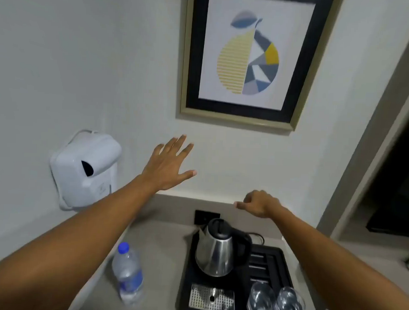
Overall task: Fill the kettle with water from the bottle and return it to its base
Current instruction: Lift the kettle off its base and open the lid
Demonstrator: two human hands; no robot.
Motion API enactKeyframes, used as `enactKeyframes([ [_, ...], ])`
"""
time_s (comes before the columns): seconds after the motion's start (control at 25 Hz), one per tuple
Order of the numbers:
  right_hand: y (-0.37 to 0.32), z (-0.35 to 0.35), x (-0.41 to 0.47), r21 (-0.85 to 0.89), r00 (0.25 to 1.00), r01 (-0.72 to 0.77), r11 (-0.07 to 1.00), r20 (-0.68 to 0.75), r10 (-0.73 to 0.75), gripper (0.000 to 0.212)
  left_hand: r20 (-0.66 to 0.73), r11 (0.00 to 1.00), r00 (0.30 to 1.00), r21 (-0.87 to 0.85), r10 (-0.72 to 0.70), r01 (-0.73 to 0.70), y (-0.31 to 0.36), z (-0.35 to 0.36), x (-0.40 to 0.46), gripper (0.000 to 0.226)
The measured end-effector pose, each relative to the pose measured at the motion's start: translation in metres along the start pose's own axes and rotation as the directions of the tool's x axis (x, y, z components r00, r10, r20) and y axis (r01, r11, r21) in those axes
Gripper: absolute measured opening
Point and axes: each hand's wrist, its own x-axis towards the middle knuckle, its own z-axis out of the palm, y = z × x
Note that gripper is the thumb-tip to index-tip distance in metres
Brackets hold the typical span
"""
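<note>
A steel kettle (215,251) with a black lid and handle stands on its base on a black tray (185,292), lid closed. A clear water bottle (128,272) with a blue cap and blue label stands upright on the counter, left of the tray. My left hand (170,164) is raised in front of the wall, fingers spread, holding nothing. My right hand (260,203) hovers above and behind the kettle, fingers curled loosely with nothing in them. Neither hand touches the kettle or the bottle.
Two clear glasses (275,303) stand on the tray's front right, by a metal drip grate (212,299). A white wall-mounted box (84,168) hangs on the left. A framed picture (252,56) hangs above. A black socket (206,217) sits behind the kettle.
</note>
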Motion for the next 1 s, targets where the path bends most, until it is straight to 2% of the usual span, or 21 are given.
enactKeyframes([
  [0.08, 0.004, 0.043, 0.001, 0.039, 0.991, -0.005, 0.999, 0.132, 0.000, 0.060, 0.077, 0.999, 0.996, -0.003, -0.034, 0.034, -0.005, 0.027, -0.035, 0.082],
  [0.16, 0.010, 0.086, -0.005, 0.090, 0.985, -0.040, 0.995, 0.171, 0.024, 0.054, 0.147, 0.999, 0.988, -0.013, -0.046, 0.049, -0.011, 0.063, -0.082, 0.079],
  [0.28, 0.012, 0.116, 0.006, 0.177, 0.991, -0.104, 0.979, 0.101, 0.087, 0.067, 0.209, 1.000, 0.978, -0.020, 0.011, -0.007, -0.016, 0.097, -0.128, 0.073],
  [0.44, 0.007, 0.132, 0.026, 0.233, 0.970, -0.207, 0.950, 0.174, 0.169, 0.084, 0.306, 0.999, 0.951, 0.033, -0.047, 0.039, -0.018, 0.115, -0.159, 0.073],
  [0.6, 0.005, 0.144, 0.039, 0.269, 0.964, -0.254, 0.929, 0.148, 0.221, 0.077, 0.333, 0.997, 0.940, 0.063, -0.070, 0.051, -0.028, 0.115, -0.173, 0.072],
  [0.84, 0.003, 0.150, 0.048, 0.352, 0.957, -0.287, 0.891, 0.139, 0.254, 0.085, 0.346, 0.997, 0.937, 0.070, -0.052, 0.029, -0.030, 0.125, -0.180, 0.072],
  [1.0, -0.002, 0.149, 0.040, 0.342, 0.961, -0.275, 0.899, 0.116, 0.250, 0.074, 0.342, 0.996, 0.939, 0.083, -0.044, 0.016, -0.032, 0.126, -0.177, 0.073],
])
